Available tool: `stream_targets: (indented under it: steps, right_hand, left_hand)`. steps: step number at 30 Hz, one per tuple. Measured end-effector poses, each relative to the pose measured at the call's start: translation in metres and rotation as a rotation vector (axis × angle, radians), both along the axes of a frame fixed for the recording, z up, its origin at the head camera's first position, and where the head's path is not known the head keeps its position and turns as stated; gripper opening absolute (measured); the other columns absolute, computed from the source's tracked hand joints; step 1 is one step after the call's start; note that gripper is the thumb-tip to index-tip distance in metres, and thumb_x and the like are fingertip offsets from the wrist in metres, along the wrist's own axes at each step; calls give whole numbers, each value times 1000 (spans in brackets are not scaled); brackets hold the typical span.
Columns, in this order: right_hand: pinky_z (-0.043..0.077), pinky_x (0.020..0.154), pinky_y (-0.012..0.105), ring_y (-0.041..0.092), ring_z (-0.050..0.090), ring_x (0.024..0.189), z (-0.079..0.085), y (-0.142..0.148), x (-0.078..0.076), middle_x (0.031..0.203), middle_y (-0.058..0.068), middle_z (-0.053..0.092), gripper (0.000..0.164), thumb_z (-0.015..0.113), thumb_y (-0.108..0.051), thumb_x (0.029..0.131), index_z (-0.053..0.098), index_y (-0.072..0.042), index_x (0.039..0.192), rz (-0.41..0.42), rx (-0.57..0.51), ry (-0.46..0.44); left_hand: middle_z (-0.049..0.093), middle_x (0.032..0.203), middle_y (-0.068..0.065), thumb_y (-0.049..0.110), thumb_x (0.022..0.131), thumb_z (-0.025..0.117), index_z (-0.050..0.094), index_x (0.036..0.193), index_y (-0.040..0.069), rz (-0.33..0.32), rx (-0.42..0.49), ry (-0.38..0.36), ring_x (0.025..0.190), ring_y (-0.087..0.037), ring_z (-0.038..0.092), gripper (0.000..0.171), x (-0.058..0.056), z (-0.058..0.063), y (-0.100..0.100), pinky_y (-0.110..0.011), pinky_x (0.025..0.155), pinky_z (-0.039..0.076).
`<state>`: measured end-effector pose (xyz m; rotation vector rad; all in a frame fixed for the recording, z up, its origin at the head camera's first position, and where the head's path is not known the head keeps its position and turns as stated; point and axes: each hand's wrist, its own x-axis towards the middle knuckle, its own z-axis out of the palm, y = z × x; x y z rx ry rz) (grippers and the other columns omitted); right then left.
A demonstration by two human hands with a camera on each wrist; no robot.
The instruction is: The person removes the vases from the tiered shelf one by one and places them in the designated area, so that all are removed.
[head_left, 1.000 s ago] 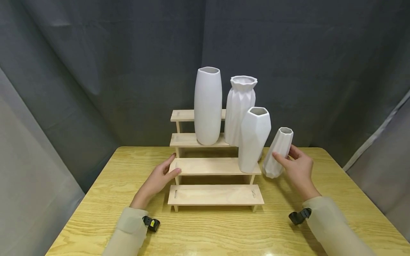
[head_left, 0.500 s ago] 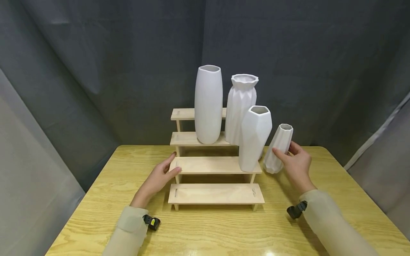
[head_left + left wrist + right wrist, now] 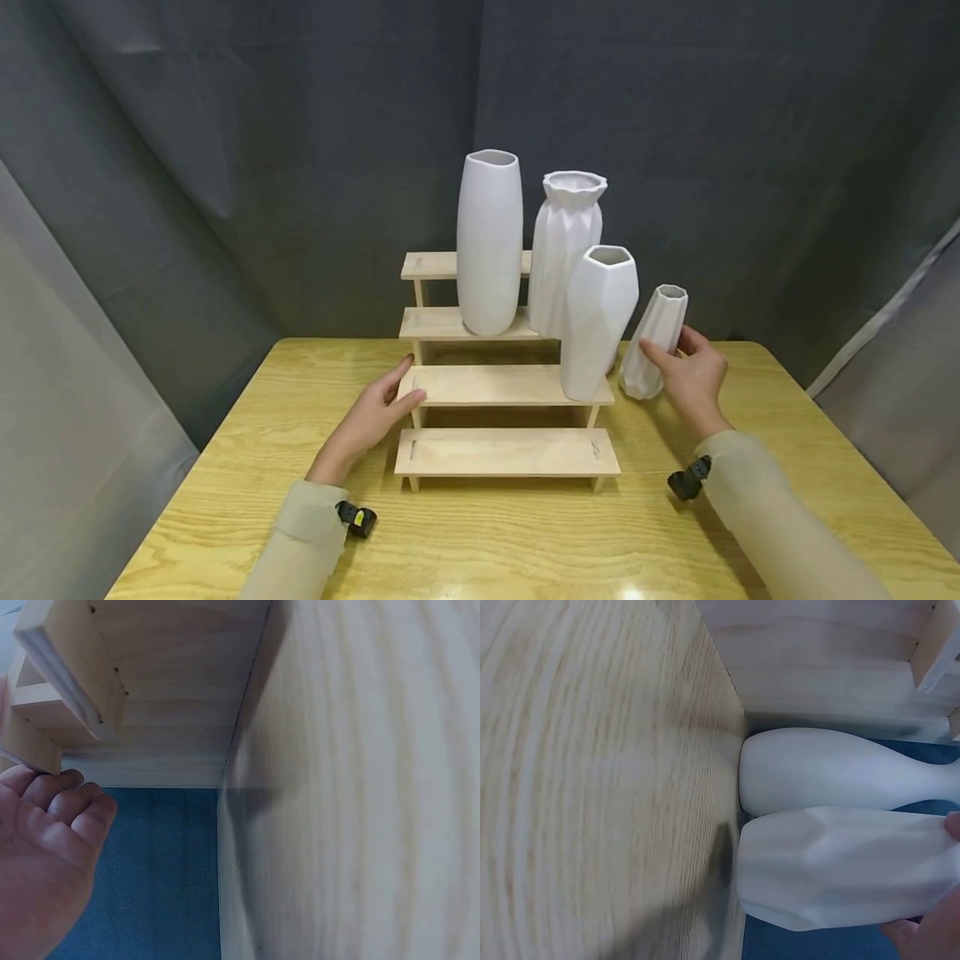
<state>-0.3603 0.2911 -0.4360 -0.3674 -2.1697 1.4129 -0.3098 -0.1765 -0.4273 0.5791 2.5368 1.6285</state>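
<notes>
Ideally the right hand [image 3: 693, 375], fingers wrapped round the small ribbed vase [image 3: 654, 342], keeps it clear of the faceted vase [image 3: 597, 321], while the open left hand [image 3: 372, 414] steadies the wooden stepped rack [image 3: 487, 387].

We see a dark grey fabric backdrop [image 3: 315, 150] hanging in loose folds behind everything, with a seam running down near its middle. Paler grey cloth panels [image 3: 67, 400] slant in at the left and right edges. In front stands a pale yellow wooden worktop with bold grain [image 3: 487, 542], and a bright glare spot sits on its near edge.
</notes>
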Motion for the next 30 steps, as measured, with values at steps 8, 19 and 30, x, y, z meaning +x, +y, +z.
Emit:
stream_targets:
  steps: [8, 19, 30]
  right_hand:
    - [52, 95, 39, 24, 59, 112, 0, 2, -11, 126, 15, 63, 69, 81, -42, 81, 60, -7, 136, 1, -3, 13]
    - [52, 95, 43, 26, 60, 111, 0, 1, -21, 125, 16, 64, 66, 82, -39, 81, 61, -6, 134, -16, 3, 39]
    - [52, 95, 45, 26, 60, 108, -2, 0, -33, 124, 17, 64, 66, 81, -39, 82, 61, -4, 134, 0, 34, 56]
  left_hand:
    - [17, 162, -9, 32, 101, 60, 23, 157, 8, 10, 5, -1, 146, -29, 18, 71, 0, 0, 1, -44, 117, 21]
    - [16, 162, -10, 32, 101, 59, 22, 157, 7, 5, 1, 3, 146, -29, 18, 72, 0, 1, 0, -43, 117, 21]
    - [16, 162, -8, 33, 101, 59, 22, 157, 9, -5, -8, -1, 147, -29, 18, 72, 0, 0, -1, -44, 117, 21]
